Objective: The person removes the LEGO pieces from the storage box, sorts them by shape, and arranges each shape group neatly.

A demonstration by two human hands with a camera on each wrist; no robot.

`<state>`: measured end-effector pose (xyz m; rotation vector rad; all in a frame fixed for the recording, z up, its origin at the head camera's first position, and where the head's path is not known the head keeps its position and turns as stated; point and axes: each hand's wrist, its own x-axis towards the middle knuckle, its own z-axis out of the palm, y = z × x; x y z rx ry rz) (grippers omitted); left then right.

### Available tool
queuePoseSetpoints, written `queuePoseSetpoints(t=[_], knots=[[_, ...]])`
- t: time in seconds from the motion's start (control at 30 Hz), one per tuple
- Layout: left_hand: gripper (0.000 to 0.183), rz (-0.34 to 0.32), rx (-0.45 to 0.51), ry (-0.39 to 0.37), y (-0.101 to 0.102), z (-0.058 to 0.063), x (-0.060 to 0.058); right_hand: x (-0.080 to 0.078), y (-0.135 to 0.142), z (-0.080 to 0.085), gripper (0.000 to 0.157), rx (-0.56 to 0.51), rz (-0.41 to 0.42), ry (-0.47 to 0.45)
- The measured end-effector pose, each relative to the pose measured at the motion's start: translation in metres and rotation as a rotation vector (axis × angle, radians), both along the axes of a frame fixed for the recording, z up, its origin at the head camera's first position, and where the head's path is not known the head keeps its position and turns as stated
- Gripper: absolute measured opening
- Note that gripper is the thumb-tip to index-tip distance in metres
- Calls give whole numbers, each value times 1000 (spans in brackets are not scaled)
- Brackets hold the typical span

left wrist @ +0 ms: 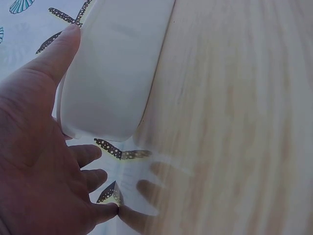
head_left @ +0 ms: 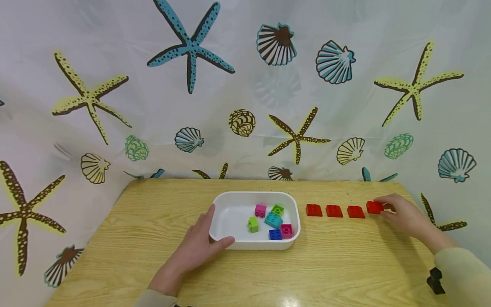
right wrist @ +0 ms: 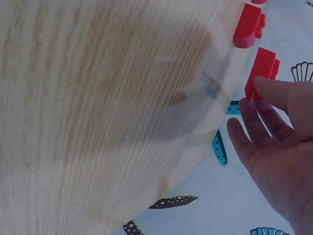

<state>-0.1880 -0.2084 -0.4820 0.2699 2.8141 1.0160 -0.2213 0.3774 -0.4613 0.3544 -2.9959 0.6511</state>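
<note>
At the right end of a row of red building bricks, my right hand (head_left: pixel 406 215) pinches a red brick (head_left: pixel 374 207) between thumb and fingers. The same brick (right wrist: pixel 260 73) shows beyond the thumb in the right wrist view, slightly tilted. Three more red bricks (head_left: pixel 334 211) lie in line to its left. My left hand (head_left: pixel 197 241) is at the left end of a white tray (head_left: pixel 255 245), thumb along the front rim and fingers spread by the left side. Inside the tray are several bricks, among them a turquoise brick (head_left: pixel 273 219) and a blue brick (head_left: pixel 275 234).
The wooden table (head_left: pixel 307 273) ends at a white curtain (head_left: pixel 230 166) printed with starfish and shells. A small black object (head_left: pixel 436 280) sits beside the right sleeve (head_left: pixel 460 273). The pink brick (head_left: pixel 261 210) and lime brick (head_left: pixel 253 224) are toward the tray's middle.
</note>
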Motion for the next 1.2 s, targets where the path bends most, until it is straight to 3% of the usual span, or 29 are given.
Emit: queuePoseSetpoints(t=[0.43,0.93,1.2], knots=[[123,12,-1,-8,-1,-5,-2,-2,17,-12,36,12,-20,-72],[121,-4,2,3,-2,-3,-2,-3,17,-20,35,-11,-5,-51],[122,1,-1,-3,-1,-2,-2,0,16,-14,48,-23,-37,-92]])
